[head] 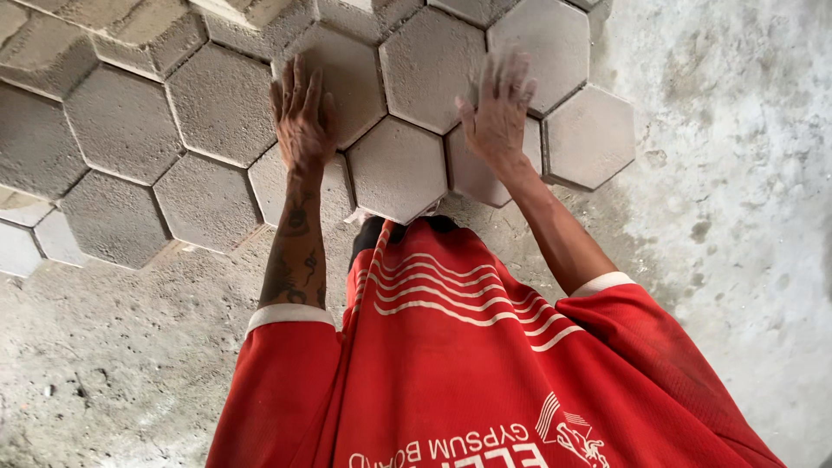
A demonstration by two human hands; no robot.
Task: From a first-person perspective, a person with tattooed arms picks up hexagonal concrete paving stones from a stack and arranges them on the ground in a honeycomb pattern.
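Grey hexagonal concrete pavers lie fitted together in a honeycomb pattern on the ground. My left hand (302, 117) lies flat with fingers stretched out, across the seam between one paver (351, 74) and the paver below it (270, 184). My right hand (497, 113) lies flat with fingers spread on another paver (475, 178) at the edge of the laid patch. One paver (397, 169) sits between my two hands, untouched. Neither hand grips anything. My red shirt (451, 364) fills the bottom of the view.
Rough bare concrete floor (728, 217) spreads to the right and below the pavers. The laid pavers run on to the left edge (113, 217) and top of the view. The outermost paver (589, 137) forms the right end of the patch.
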